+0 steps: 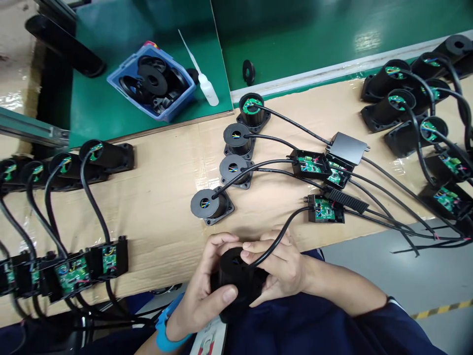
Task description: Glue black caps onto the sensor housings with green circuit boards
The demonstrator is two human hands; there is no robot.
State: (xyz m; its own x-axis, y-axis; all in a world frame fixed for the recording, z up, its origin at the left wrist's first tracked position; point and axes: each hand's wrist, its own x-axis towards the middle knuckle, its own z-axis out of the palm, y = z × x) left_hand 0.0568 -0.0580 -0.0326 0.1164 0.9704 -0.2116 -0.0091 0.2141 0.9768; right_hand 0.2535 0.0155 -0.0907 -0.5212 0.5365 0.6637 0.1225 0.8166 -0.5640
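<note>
Close to my body I hold a black cylindrical housing (236,286) over the table's near edge. My left hand (210,286) wraps its left side, thumb in front. On the right, my right hand (277,264) grips the housing, with fingers on its top beside the black cable (275,241). This cable runs from the housing's top to an opened black box with a green circuit board (325,209). Just beyond my hands stand several similar housings, the nearest a capped housing (207,203) with coloured wires in its centre hole. The underside of the held housing is hidden.
More cabled housings (107,155) and opened circuit boxes (74,273) line the left side. Another group of housings (391,106) stands at the right. A blue bin (166,111) of black rings and a white dropper bottle (209,89) stand on the green board; one ring (249,72) lies beyond.
</note>
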